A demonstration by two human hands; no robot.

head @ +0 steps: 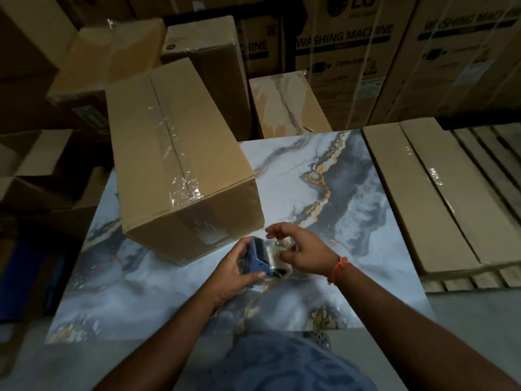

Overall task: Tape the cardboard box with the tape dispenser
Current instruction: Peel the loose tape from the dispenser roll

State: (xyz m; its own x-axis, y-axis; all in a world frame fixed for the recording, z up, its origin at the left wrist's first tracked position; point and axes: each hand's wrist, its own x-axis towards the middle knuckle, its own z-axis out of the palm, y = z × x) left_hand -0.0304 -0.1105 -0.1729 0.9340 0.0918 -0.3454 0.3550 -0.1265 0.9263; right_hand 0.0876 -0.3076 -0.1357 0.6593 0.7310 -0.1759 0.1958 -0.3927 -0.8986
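A long brown cardboard box [174, 153] lies on a marble-patterned slab [352, 193], with clear tape along its top seam and down its near end. Just in front of the box's near end, my left hand [235, 268] grips a blue tape dispenser [260, 256] holding a clear tape roll. My right hand [298, 248], with an orange thread on the wrist, hovers over the roll, fingers curled and pinching at the tape; whether it holds the tape end is unclear.
Flat cardboard packages [431, 193] lie stacked along the slab's right side. Large washing-machine cartons [352, 52] stand behind, more brown boxes [112, 57] at the back left, another marble slab [284, 105] behind the box. My blue-clad leg [293, 365] is at the bottom.
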